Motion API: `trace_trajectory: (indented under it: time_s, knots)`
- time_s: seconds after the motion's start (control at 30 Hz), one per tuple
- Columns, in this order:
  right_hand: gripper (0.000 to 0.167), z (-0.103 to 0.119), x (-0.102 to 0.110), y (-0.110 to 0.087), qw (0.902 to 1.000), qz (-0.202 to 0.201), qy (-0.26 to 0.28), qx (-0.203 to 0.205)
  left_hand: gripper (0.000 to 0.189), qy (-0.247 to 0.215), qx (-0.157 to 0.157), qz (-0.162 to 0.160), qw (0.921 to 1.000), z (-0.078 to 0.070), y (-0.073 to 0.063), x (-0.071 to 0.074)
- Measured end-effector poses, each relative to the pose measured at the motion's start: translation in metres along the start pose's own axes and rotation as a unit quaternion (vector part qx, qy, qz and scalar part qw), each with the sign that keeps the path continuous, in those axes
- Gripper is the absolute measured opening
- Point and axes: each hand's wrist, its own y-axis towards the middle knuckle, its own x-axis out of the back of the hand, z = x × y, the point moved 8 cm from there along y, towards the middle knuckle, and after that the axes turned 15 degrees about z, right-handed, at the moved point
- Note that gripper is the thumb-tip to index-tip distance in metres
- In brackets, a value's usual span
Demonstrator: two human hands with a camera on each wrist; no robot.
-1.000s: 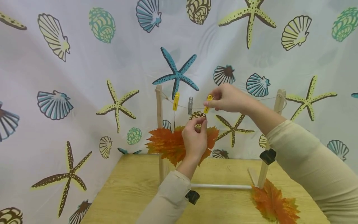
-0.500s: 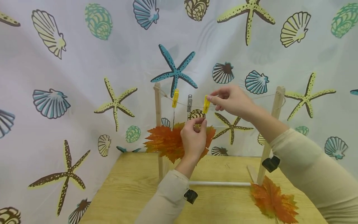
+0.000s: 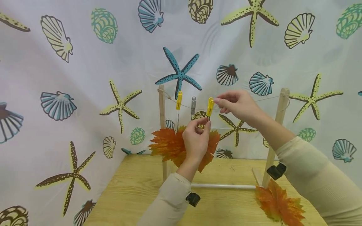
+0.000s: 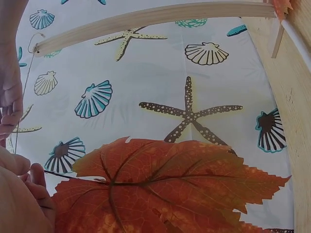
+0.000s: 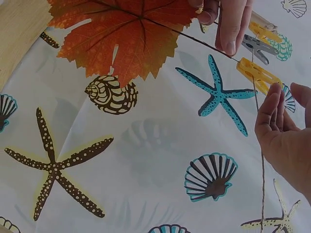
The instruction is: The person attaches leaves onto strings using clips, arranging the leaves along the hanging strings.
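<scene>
My left hand (image 3: pixel 195 138) pinches the thin dark stem of an orange maple leaf (image 4: pixel 160 184) close to its top end. At that stem end, a yellow clothespin (image 3: pixel 210 106) sits on a thin string (image 5: pixel 263 184). My right hand (image 3: pixel 240 103) is just right of this clothespin, its thumb and fingers spread apart; in the right wrist view a fingertip lies at or against the clothespin's handle end. Left along the string are a grey clothespin (image 3: pixel 193 105) and another yellow clothespin (image 3: pixel 179 101). Orange leaves (image 3: pixel 167 146) hang below them, partly behind my left hand.
Two wooden posts, the left post (image 3: pixel 162 110) and the right post (image 3: pixel 278 122), carry the string. A white rod (image 3: pixel 226 186) runs low between them. Another orange leaf (image 3: pixel 278 201) lies on the wooden table (image 3: pixel 127 188) at right. A shell-patterned cloth (image 3: pixel 85 75) hangs behind.
My right thumb and fingers have let go of the yellow clothespin and moved slightly right. The clothespin stays on the string. My left hand keeps its pinch on the stem.
</scene>
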Motion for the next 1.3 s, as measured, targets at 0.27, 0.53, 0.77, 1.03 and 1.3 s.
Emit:
trace_trajectory:
  time_s: [0.27,0.53,0.77,1.03,1.3]
  knots:
    - [0.029,-0.002,-0.001,-0.009,0.9995,-0.014,0.019,0.021,0.019,0.000,-0.011,0.014,0.9998,0.003,-0.001,0.000]
    - [0.031,-0.007,-0.006,-0.020,0.9999,-0.001,0.015,0.004,0.019,-0.020,-0.004,0.046,0.9987,0.004,-0.004,-0.004]
    - [0.032,-0.012,-0.016,-0.036,0.9998,0.019,0.003,-0.003,0.017,-0.039,-0.016,0.091,0.9950,0.005,-0.014,-0.014]
    - [0.033,-0.014,-0.023,-0.049,0.9996,0.023,0.010,-0.016,0.019,-0.049,-0.026,0.105,0.9929,0.007,-0.017,-0.018]
    - [0.032,-0.013,-0.030,-0.059,0.9996,0.023,-0.016,-0.007,0.020,-0.067,-0.014,0.122,0.9901,0.009,-0.020,-0.020]
